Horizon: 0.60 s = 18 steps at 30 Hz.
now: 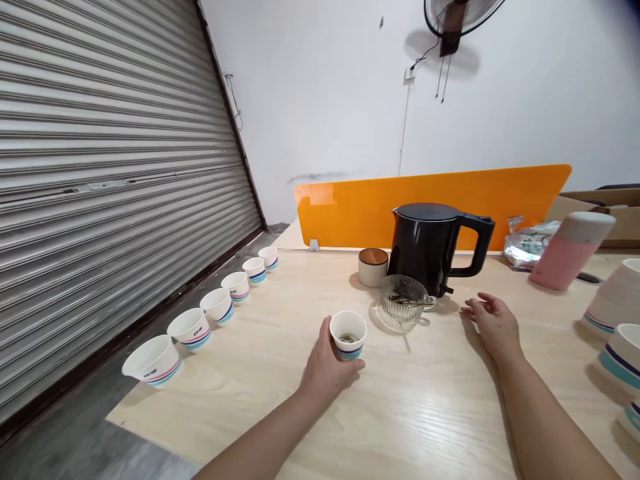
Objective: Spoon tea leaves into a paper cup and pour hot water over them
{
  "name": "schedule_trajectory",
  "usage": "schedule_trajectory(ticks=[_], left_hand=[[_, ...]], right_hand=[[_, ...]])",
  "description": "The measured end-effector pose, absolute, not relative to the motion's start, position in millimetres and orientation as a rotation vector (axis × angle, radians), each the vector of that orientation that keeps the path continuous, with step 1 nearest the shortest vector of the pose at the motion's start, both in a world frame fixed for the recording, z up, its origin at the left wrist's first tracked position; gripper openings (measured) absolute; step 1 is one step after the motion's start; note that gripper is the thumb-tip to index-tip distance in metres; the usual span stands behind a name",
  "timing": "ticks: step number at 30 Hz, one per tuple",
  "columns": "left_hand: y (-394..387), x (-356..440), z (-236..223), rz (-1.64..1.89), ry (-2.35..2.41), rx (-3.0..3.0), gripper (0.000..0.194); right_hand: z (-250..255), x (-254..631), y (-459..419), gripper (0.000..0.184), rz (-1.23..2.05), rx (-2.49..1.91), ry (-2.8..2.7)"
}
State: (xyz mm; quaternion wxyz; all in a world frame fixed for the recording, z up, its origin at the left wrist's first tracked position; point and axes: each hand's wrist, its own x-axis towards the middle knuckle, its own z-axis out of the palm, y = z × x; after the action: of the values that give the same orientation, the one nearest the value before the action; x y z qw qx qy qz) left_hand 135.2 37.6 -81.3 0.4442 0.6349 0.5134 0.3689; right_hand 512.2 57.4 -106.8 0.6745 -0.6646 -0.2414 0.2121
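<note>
My left hand (327,367) is wrapped around a small white paper cup (349,333) that stands on the wooden table (410,413); the cup has a little loose tea at its bottom. My right hand (493,320) rests on the table with its fingers loosely spread, holding nothing, just right of a glass bowl (403,303) with tea leaves and a spoon in it. Behind the bowl stands a black electric kettle (433,247) with its handle towards my right hand.
Several paper cups (193,329) stand in a row along the table's left edge. A small lidded jar (373,267) sits left of the kettle. A pink flask (567,251), a foil bag (527,243) and stacked cups (617,320) are at the right. An orange divider (350,213) backs the table.
</note>
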Motion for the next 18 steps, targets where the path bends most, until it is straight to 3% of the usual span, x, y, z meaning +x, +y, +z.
schedule_trajectory(ticks=[5,18], left_hand=[[31.3,140.6,-70.5,0.91,1.342,1.617,0.058],[146.8,82.3,-71.2,1.008,1.697,1.695,0.047]], right_hand=[[-102.7,510.5,58.2,0.041,0.514,-1.505,-0.531],[-103.6,515.1,60.8,0.042,0.502,-1.581,-0.57]])
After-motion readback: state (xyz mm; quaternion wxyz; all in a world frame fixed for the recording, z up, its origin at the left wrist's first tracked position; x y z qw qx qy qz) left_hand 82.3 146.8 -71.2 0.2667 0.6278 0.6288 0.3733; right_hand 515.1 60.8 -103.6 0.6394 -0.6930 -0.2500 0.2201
